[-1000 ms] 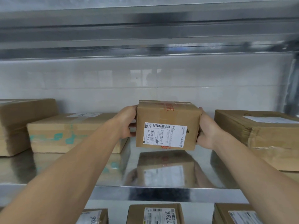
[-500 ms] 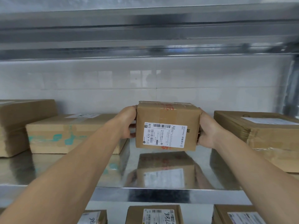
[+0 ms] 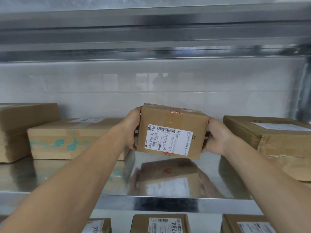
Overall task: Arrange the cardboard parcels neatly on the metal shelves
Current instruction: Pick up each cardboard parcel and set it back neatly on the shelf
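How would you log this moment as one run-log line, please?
parcel: tilted, over shelf, label toward camera | left hand: grips its left side | right hand: grips its right side | phase: placing

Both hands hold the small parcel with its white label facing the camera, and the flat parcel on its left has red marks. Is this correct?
Not quite: the head view shows teal marks, not red, on the flat parcel. The rest holds: the left hand and right hand hold the small parcel, white label facing the camera.
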